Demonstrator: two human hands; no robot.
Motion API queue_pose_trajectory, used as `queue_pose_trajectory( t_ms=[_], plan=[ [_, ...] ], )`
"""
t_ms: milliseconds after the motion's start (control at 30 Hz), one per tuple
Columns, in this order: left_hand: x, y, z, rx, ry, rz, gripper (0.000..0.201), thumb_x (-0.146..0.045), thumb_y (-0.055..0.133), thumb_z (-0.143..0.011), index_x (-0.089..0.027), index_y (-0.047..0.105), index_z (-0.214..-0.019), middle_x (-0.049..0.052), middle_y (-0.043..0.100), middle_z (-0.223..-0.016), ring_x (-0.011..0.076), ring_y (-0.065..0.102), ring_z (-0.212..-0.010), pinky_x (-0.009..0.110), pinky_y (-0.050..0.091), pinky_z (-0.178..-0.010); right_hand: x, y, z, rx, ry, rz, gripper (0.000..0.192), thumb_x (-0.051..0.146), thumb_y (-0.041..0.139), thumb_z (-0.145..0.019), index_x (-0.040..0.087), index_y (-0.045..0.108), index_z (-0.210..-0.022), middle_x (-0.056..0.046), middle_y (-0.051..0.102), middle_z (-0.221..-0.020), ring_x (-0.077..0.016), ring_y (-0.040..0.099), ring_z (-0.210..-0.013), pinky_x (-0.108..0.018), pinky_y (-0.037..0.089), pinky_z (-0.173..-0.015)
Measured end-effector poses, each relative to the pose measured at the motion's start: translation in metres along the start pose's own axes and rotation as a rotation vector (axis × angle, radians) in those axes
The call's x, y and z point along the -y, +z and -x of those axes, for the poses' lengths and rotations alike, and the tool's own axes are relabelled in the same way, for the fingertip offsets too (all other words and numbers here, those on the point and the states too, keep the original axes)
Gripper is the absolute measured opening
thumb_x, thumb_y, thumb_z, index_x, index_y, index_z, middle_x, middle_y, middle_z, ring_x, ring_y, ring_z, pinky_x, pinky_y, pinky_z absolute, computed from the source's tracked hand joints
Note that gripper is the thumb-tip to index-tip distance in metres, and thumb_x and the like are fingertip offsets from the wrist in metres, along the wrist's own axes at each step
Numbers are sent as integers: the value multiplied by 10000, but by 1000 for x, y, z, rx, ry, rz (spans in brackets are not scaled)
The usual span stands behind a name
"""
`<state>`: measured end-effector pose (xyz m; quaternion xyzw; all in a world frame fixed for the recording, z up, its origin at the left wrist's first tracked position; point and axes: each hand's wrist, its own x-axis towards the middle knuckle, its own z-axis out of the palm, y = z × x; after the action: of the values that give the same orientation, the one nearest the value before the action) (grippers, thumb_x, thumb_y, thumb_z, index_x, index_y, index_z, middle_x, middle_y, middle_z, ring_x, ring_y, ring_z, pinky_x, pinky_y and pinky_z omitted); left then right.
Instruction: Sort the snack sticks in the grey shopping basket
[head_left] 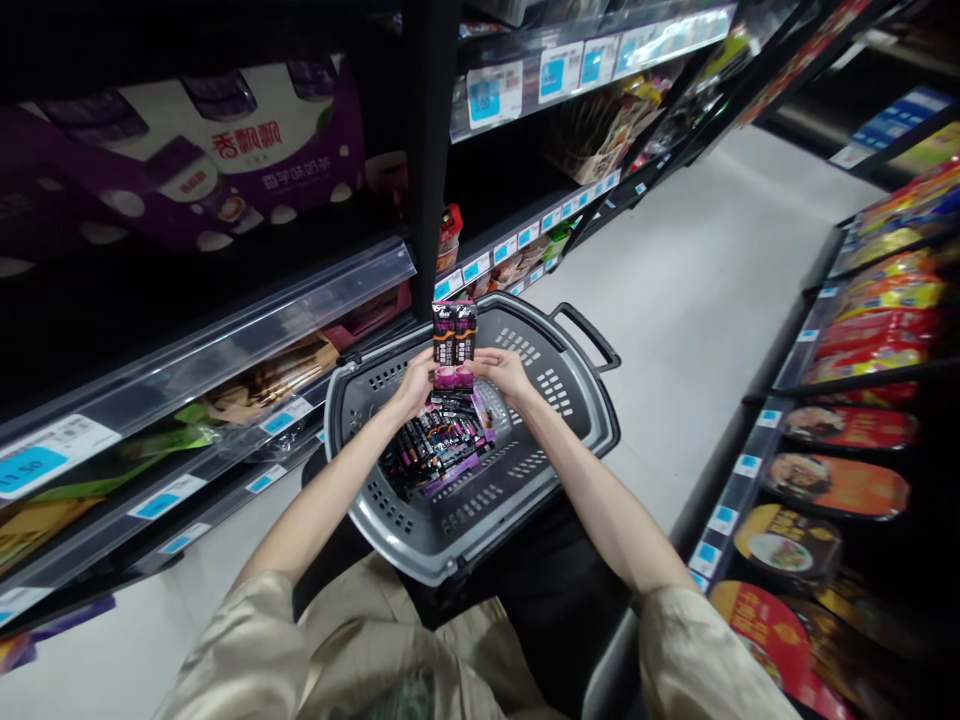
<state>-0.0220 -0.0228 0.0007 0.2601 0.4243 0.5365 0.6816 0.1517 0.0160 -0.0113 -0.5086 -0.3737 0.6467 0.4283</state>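
Observation:
Two slim black-and-purple drink sachets (454, 340) stand side by side, upright, above a grey shopping basket (390, 535). My left hand (417, 384) pinches them at their left edge. On their right edge, the fingers of my right hand (507, 374) are closed too. Below the hands, a heap of similar dark sachets (431, 445) lies in the basket, with a purple-edged clear wrapper (480, 420) around part of it. Whether the two held sachets are joined to each other I cannot tell.
Shelves with price tags (493, 95) run along the left, holding a purple milk tea carton (247, 165). On the right, another shelf carries red packets (870, 335) and round food tubs (787, 540). A pale floor (697, 260) lies between. The basket's handle (589, 335) sticks out at its far right.

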Motion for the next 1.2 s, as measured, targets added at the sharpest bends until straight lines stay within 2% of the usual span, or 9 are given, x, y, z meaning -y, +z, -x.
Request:
queue_pose_trajectory(
  t_ms=[200,367,500,667,800,867,967,1100,1200],
  plan=[
    [3,-1,0,33,-50,-44,398,-165,689,-708,-165,713,-1106,87,756,-1109,211,692,-936,315,552,-804,-3,-2,-1,19,-19,-8,484,267,1026,-407,165,776,-810,-47,797,-802,-173,728,-677,-288,605,-674],
    [8,-6,-3,50,-60,-118,412,-200,757,-745,-190,689,-1151,94,732,-1154,189,694,-922,258,530,-713,-3,-2,-3,24,-8,0,451,299,1024,-467,167,785,-827,-46,793,-785,-153,717,-668,-256,600,-635],
    [12,-12,-4,34,-1,-158,504,-274,846,-715,-202,649,-1173,85,707,-1137,175,689,-888,263,539,-704,-2,1,-1,76,-34,13,441,329,1005,-540,167,787,-887,-63,800,-839,-158,727,-716,-268,610,-691],
    [16,-17,-8,-10,101,-236,599,-296,930,-600,-183,641,-1113,57,688,-1028,152,658,-816,282,544,-732,1,6,5,166,-165,94,528,278,1017,-464,178,793,-931,-56,803,-883,-192,736,-783,-339,609,-817],
    [18,-18,-12,-52,180,-287,568,-293,946,-559,-148,674,-1036,38,676,-910,134,628,-781,271,520,-757,1,7,7,213,-129,101,508,351,992,-529,178,796,-965,-55,799,-888,-212,729,-764,-387,599,-818],
    [18,-19,-13,-61,184,-285,556,-299,943,-552,-147,677,-1015,22,661,-870,129,615,-754,264,509,-736,0,5,5,185,-108,87,525,352,998,-505,179,789,-954,-57,795,-905,-204,723,-761,-380,590,-818],
    [17,-19,-14,-96,187,-275,520,-285,921,-566,-157,674,-1006,2,637,-841,122,597,-721,250,486,-694,-1,2,0,114,-60,40,545,323,996,-483,195,759,-958,-35,780,-873,-186,709,-753,-351,578,-779],
    [15,-19,-18,-154,177,-213,400,-265,817,-692,-180,663,-1051,29,668,-980,134,626,-805,248,484,-726,3,0,-4,53,-20,-44,498,307,931,-567,222,714,-1007,25,741,-771,-153,664,-696,-275,540,-659],
    [12,-18,-18,-151,144,-124,492,-215,754,-733,-218,613,-1204,6,666,-974,114,618,-779,224,477,-698,9,5,-1,42,4,-114,395,402,877,-661,222,700,-966,38,709,-733,-122,606,-629,-225,487,-564]
  ],
)
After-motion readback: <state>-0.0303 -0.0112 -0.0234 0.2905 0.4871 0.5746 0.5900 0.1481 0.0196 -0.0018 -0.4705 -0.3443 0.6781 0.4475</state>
